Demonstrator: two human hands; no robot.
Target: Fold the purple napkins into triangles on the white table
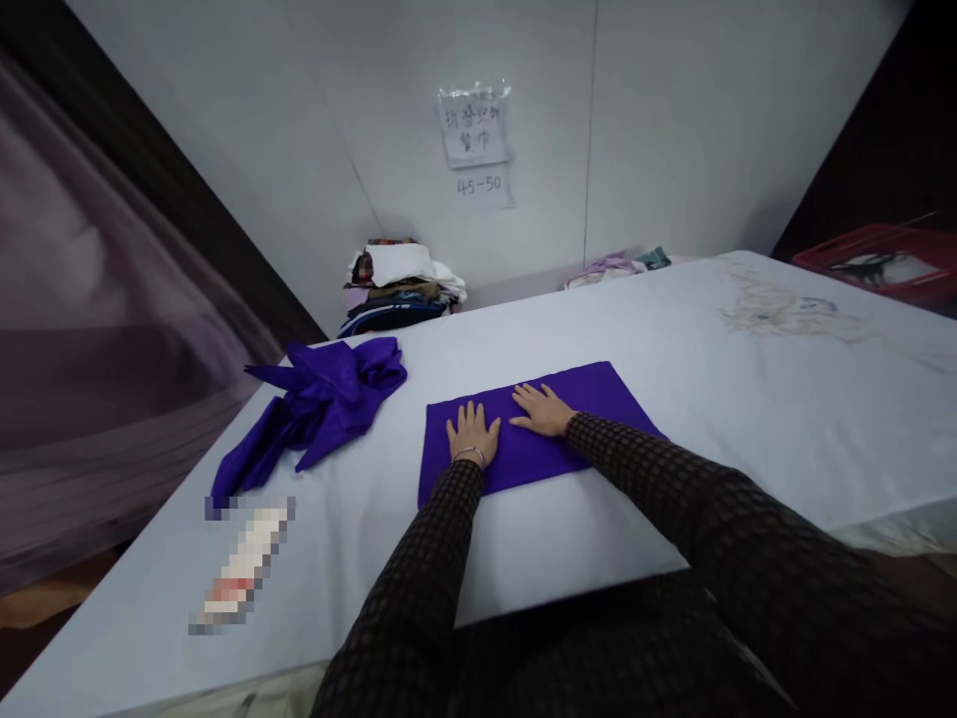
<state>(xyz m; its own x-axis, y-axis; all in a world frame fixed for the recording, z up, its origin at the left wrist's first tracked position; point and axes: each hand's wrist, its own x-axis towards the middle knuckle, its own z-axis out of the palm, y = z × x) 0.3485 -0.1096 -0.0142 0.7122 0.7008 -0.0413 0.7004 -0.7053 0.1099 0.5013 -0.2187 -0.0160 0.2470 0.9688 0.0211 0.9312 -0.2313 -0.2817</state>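
A purple cloth [598, 394] lies folded into a flat rectangle on the white table [748, 399] in front of me. My left hand [473, 433] rests flat on its left part, fingers stretched out and a bracelet at the wrist. My right hand [544, 409] lies flat beside it near the cloth's middle, fingers also spread. Neither hand holds anything. To the left sits a crumpled heap of purple cloths [321, 404], apart from both hands.
A stack of folded fabrics [396, 284] stands at the table's back left by the wall, more cloth [613, 266] farther right. A paper note [475, 125] hangs on the wall. A red crate [882, 259] is at the far right. A blurred-out object [243, 563] lies front left.
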